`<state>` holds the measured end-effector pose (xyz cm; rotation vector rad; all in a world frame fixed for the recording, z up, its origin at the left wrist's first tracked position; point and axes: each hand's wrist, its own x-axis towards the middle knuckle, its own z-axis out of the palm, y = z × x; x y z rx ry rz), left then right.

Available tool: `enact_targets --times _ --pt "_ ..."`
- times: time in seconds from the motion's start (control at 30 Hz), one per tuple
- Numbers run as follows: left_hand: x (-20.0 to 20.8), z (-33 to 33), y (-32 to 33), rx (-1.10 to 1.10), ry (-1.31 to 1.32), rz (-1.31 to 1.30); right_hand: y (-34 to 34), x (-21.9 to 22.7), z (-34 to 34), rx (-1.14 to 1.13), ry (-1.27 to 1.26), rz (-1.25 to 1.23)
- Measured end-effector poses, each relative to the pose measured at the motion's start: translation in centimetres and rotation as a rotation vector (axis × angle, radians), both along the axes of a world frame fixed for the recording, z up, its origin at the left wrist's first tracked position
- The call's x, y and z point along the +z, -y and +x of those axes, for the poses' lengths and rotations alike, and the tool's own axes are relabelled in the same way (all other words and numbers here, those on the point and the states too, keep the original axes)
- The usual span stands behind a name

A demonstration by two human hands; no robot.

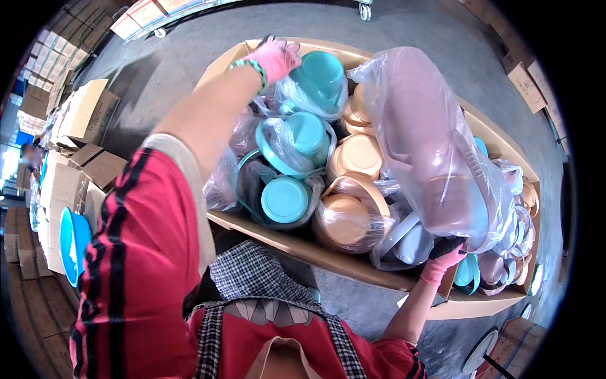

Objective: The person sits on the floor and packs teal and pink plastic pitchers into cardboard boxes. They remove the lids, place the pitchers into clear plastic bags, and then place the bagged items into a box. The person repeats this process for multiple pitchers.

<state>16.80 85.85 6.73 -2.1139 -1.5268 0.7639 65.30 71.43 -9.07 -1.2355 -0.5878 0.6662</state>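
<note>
My left hand [276,60], in a pink glove with dark fingertips, reaches over the far left rim of a big cardboard box [372,271]. Its slightly blurred fingers look spread beside a bagged teal plastic vessel [320,79], and nothing shows in them. In a pink glove too, my right hand [445,258] is closed on the near end of a clear bag. Inside that bag a long mauve plastic vessel [420,120] with a handle lies tilted above the box's right half. Below it are bagged teal vessels [285,199], peach vessels [346,218] and a grey-blue one [411,243].
Opened cartons [85,114] and a blue basin [74,246] stand at the left. A wheeled cart [158,19] carries boxes at the far side. More cartons [527,88] line the right, and a round-topped object [481,350] is at the lower right.
</note>
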Motion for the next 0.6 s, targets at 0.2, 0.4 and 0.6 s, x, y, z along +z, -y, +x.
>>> enact_targets --times 0.2,0.4,0.6 --pt "-0.9 -1.4 7.9 -0.032 0.26 0.049 -0.7 -1.1 0.5 0.023 -0.072 -0.001" --pt "-2.2 -4.1 33.3 0.001 0.561 0.049 -0.5 -2.4 0.4 -0.125 0.413 0.009" --pt "-1.8 -5.3 54.4 0.654 0.774 0.221 -1.5 15.7 -11.4 0.214 0.87 0.231"
